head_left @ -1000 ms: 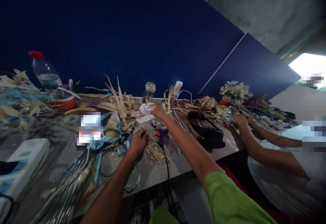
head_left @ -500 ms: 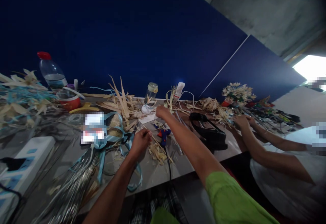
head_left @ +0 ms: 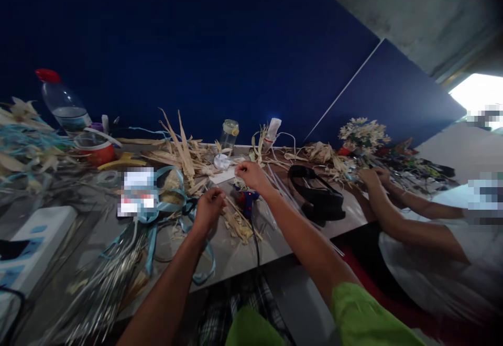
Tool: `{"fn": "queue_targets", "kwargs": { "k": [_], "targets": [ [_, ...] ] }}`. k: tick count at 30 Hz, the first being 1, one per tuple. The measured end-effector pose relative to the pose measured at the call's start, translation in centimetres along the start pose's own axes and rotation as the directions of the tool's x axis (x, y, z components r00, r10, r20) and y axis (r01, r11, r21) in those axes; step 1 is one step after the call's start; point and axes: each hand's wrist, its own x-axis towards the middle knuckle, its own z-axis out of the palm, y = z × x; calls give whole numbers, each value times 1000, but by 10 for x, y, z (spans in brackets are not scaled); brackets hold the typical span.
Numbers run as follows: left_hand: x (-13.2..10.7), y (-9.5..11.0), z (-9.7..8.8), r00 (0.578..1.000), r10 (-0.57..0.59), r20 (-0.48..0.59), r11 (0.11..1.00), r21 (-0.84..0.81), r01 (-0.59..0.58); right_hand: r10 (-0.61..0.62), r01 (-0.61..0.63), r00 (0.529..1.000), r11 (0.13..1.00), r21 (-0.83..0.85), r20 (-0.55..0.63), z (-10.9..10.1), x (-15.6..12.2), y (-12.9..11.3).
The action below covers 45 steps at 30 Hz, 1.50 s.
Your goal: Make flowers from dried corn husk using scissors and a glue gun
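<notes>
My left hand (head_left: 209, 208) is just above the table, its thumb and fingers pinched together; what they hold, if anything, is too small to make out. My right hand (head_left: 252, 176) hovers a little further back, its fingertips also pinched, their content unclear. Below my right hand lies a blue glue gun (head_left: 249, 208) with a small red light and a black cord. Dried corn husk strips (head_left: 238, 225) are scattered in front of it. Behind my right hand is a white sheet (head_left: 222, 176), with a crumpled white item (head_left: 222, 161) beside it.
At left are a power strip (head_left: 41, 238), metal wires (head_left: 108, 278), light-blue ribbon (head_left: 152, 249), a red-capped bottle (head_left: 66, 105) and a red tub (head_left: 100, 156). A black strapped object (head_left: 322, 199) lies right. Beyond it, a co-worker's hands (head_left: 371, 177) work near a flower bunch (head_left: 363, 136).
My right hand has drawn back from the white sheet towards me and nearer to my left hand. The view has shifted slightly, so the table appears a little higher.
</notes>
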Motion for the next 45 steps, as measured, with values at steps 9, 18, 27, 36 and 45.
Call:
{"fn": "queue_targets", "kwargs": {
  "k": [9, 18, 27, 36, 45],
  "targets": [
    [1, 2, -2, 996, 19, -93, 1000, 9, -18, -72, 98, 993, 939, 329, -91, -7, -34, -6],
    [4, 2, -4, 985, 88, -145, 995, -32, -94, -136, 273, 867, 935, 227, -480, -34, -30, -9],
    [8, 8, -12, 881, 176, -438, 947, -169, -273, -240, 251, 957, 967, -52, 160, 9, -55, -11],
    [8, 11, -14, 849, 188, -494, 934, -176, -309, -142, 322, 900, 853, -410, 411, 40, -74, -13],
    [6, 8, -9, 957, 167, -237, 977, -88, -192, 18, -56, 983, 977, 206, 182, 29, -58, -2]
  ]
}}
